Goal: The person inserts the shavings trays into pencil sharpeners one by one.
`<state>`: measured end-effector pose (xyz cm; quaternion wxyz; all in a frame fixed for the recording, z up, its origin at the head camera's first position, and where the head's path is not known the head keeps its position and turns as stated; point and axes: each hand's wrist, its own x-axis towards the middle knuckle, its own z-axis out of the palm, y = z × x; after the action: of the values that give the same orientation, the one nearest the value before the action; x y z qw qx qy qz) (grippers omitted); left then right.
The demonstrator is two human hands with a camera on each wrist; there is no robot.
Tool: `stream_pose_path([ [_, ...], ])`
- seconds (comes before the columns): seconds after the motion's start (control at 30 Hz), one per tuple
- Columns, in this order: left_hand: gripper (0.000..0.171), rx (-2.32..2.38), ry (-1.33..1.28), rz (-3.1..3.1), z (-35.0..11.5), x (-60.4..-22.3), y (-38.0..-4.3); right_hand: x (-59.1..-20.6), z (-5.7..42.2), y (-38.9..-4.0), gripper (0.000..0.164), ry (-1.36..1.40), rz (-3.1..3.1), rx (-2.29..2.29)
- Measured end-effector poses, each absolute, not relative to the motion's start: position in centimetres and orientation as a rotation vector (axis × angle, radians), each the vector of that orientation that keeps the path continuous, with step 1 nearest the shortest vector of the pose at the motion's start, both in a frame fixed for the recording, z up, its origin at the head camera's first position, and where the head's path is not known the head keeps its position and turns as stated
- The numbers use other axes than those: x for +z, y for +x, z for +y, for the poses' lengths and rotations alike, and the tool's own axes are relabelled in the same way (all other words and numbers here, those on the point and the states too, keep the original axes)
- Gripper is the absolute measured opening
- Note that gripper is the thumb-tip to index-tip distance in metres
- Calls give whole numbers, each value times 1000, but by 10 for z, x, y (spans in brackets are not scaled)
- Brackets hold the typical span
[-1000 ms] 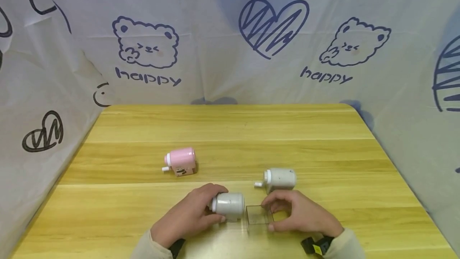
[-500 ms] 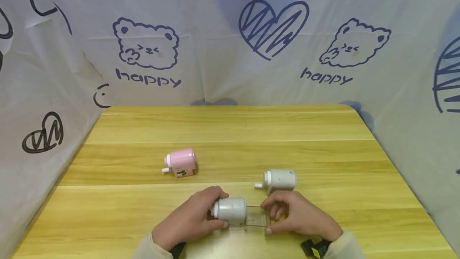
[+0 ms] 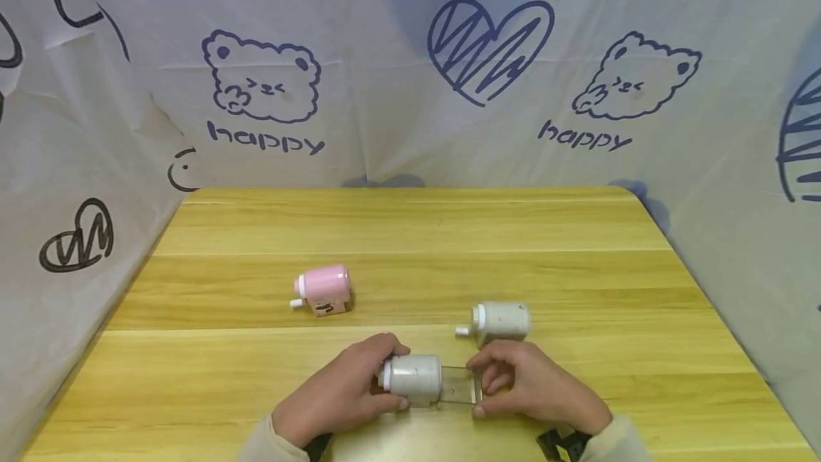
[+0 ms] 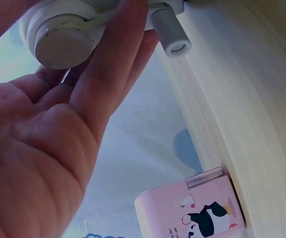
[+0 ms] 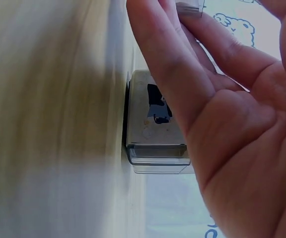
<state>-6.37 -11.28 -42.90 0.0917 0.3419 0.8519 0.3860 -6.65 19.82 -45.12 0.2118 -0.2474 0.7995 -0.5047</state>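
While left hand [image 3: 343, 391] grips grey cylindrical plastic sharpener [image 3: 415, 376], right hand [image 3: 540, 385] clear boxy plastic drawer [image 3: 457, 386], I judge tilt could jam them.

In my head view, the left grip [image 3: 346, 392] hides the crank of the held grey sharpener [image 3: 415, 375], and I can't see how far the clear drawer [image 3: 458, 385] reaches inside it. My left wrist view cuts that sharpener's body off at the top and crops the pink sharpener [image 4: 182, 208] below. On my right wrist view, the right grip [image 3: 539, 387] blocks part of the second grey sharpener [image 3: 504, 318]; the top edge leaves me just a corner of drawer.
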Motion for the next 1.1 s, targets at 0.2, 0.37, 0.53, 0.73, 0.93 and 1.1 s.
stream_pose_path([
  [0.2, 45, 1155, 1007, 2519, -113, -428, -64, -451, 197, -64, 54, -677, 2257, -1382],
  [0.37, 44, 1163, 1009, 2510, -114, -428, -63, -451, 197, -65, 54, -661, 2269, -1369],
  [0.53, 44, 1152, 1007, 2513, -114, -429, -64, -451, 196, -64, 54, -677, 2277, -1368],
  [0.73, 43, 1165, 1023, 2516, -114, -430, -64, -450, 194, -63, 57, -699, 2315, -1354],
  [0.93, 43, 1169, 1021, 2519, -114, -429, -63, -449, 193, -63, 58, -694, 2336, -1340],
  [1.1, 43, 1169, 1022, 2522, -114, -430, -64, -448, 193, -63, 58, -673, 2327, -1348],
])
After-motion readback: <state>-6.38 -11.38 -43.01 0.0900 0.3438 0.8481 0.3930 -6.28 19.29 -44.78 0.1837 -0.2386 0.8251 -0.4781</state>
